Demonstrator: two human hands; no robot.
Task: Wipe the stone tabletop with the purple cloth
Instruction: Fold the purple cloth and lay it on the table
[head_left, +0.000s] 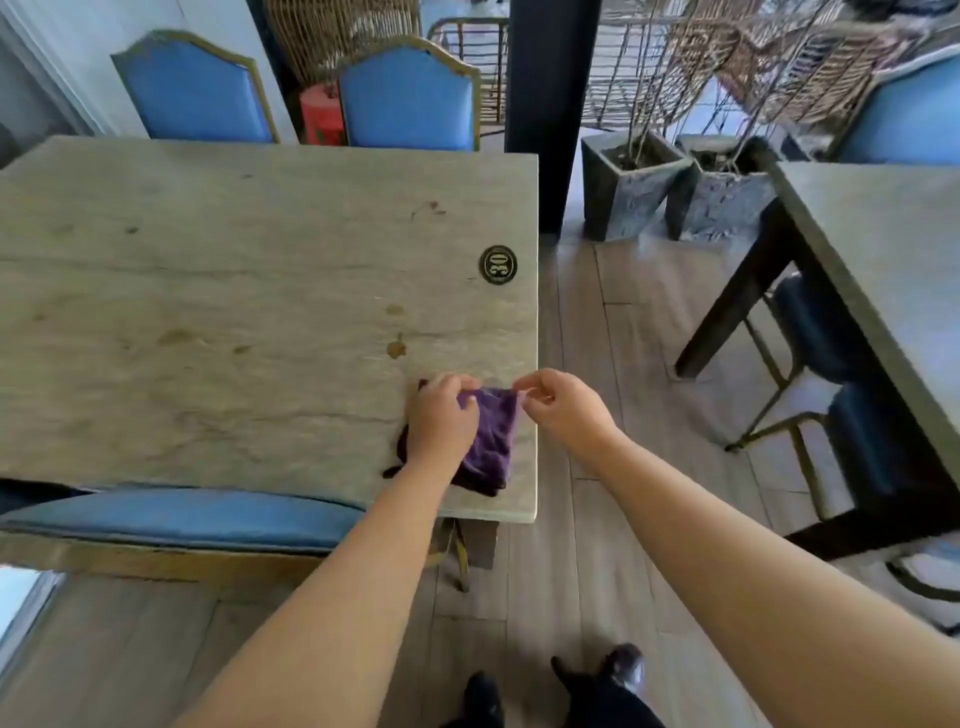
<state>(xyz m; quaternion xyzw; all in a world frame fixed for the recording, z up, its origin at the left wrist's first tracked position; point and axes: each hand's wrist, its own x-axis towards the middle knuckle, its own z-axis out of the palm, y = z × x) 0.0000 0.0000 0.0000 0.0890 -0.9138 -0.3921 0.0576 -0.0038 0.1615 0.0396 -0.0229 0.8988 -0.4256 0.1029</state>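
A: From the head view, where is the purple cloth (493, 441) lying?

B: On the stone tabletop (234, 312), at its near right corner, on the near side of the round number plaque (497, 264). It hugs the right edge of the table, between the plaque and the near edge.

A: Which way does it run?

B: Its long axis goes from the plaque's side back toward the person, roughly along the table's right edge. It looks folded or bunched, darker at the near end.

A: And the hands?

B: The left hand (441, 421) rests on top of the cloth, fingers curled over its far left corner, closed on the fabric. The right hand (558, 405) sits just off the table's right edge, thumb and fingertips pinched on the far right corner. So both grip the end nearest the plaque.

A: What does the next move depend on?

B: My judgement: nearly all the tabletop lies left of the cloth and beyond it, including the brown stains (396, 349) between cloth and plaque. The left hand is already on top, so it seems better placed to sweep.
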